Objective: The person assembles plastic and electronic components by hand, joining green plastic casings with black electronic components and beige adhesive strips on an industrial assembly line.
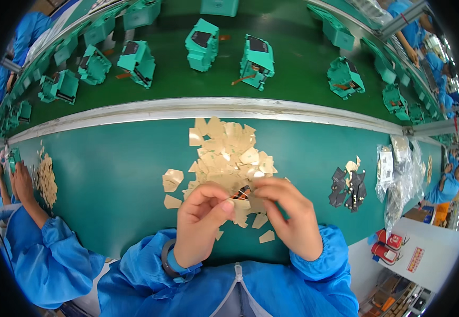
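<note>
Over a heap of tan, flat paper-like pieces [224, 153], my left hand [203, 219] pinches a small dark piece with orange-brown parts [242, 193] between thumb and forefinger. A tan edge shows just below that piece, close to my left fingertips. My right hand [290, 211] hovers at the piece's right side, its thumb and forefinger bent and apart. Those right fingertips are slightly blurred, and I see nothing between them. Loose tan pieces lie around and under both hands.
Beyond a metal rail [213, 108], a green belt carries several teal plastic housings [256, 61]. Black pieces [348, 187] and plastic bags [401, 174] lie on the right. Another person's hand [22, 182] works at the left beside a tan pile [46, 179]. Red fire extinguishers [385, 252] stand lower right.
</note>
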Motion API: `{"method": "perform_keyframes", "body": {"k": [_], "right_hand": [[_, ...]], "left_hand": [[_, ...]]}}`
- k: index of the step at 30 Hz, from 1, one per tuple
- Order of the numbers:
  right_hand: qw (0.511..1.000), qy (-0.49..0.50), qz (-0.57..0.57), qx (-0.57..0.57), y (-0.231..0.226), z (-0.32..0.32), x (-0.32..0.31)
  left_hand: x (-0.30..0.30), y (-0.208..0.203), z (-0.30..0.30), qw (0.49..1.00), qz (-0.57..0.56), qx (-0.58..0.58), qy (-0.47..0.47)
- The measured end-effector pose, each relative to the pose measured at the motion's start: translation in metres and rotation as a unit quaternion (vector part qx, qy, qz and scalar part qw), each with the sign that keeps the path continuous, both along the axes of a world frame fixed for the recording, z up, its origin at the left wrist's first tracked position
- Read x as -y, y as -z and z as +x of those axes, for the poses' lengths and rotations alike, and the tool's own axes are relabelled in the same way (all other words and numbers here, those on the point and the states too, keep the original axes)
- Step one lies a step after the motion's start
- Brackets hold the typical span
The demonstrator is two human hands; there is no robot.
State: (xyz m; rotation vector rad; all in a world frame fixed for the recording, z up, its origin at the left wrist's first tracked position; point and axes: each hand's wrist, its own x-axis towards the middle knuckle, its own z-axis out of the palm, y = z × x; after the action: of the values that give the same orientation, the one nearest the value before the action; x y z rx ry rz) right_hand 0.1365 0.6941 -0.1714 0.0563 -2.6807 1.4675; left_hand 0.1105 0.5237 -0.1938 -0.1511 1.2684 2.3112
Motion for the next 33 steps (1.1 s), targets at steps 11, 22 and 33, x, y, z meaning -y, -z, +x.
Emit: {"method": "perform_keyframes", "body": {"k": [11, 22, 33], "right_hand": [[0.968, 0.041, -0.246, 0.012, -0.003, 0.006, 0.015], [0.998, -0.005, -0.045, 0.034, -0.011, 0.004, -0.011], [0.996, 0.025, 0.067, -0.057, -0.008, 0.009, -0.009]], "left_hand": [[-0.003, 0.0, 0.004, 0.993, 0.095, 0.039, 0.066], [-0.008, -0.001, -0.003, 0.987, 0.029, -0.045, 0.149], [-0.012, 0.006, -0.003, 0.959, -0.125, -0.222, 0.122]]}}
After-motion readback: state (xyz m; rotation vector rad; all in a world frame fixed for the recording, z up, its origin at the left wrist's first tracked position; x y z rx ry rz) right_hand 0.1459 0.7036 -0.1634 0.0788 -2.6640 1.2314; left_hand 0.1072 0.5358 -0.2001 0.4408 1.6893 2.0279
